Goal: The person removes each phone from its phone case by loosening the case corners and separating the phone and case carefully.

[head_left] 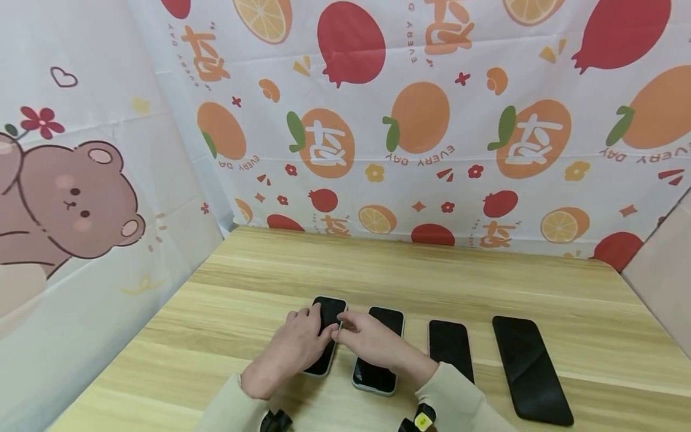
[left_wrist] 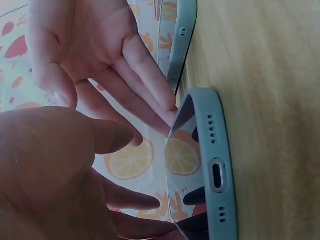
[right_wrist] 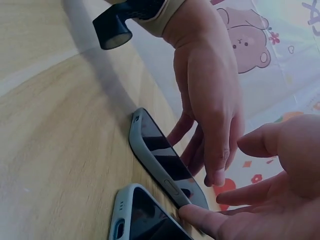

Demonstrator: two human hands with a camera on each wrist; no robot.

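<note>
The leftmost phone (head_left: 325, 359), dark-screened in a pale blue-green case (left_wrist: 219, 150), lies face up on the wooden table. Over its left side is my left hand (head_left: 297, 339), fingertips at the far long edge and thumb stretched across the screen. From the right comes my right hand (head_left: 372, 339), its fingertips at the phone's right edge beside the left thumb. In the right wrist view, a finger (right_wrist: 200, 216) of the right hand touches the case's side. Under the right forearm lies a second phone (head_left: 373, 377) in a similar case, partly covered.
A third dark phone (head_left: 449, 348) lies right of the second, its lower end hidden by the right sleeve. Farther right is a larger black phone (head_left: 531, 369), tilted on the table (head_left: 432, 276). Fruit-printed cloth (head_left: 421, 180) hangs behind, and a bear-printed cloth (head_left: 81, 198) at left.
</note>
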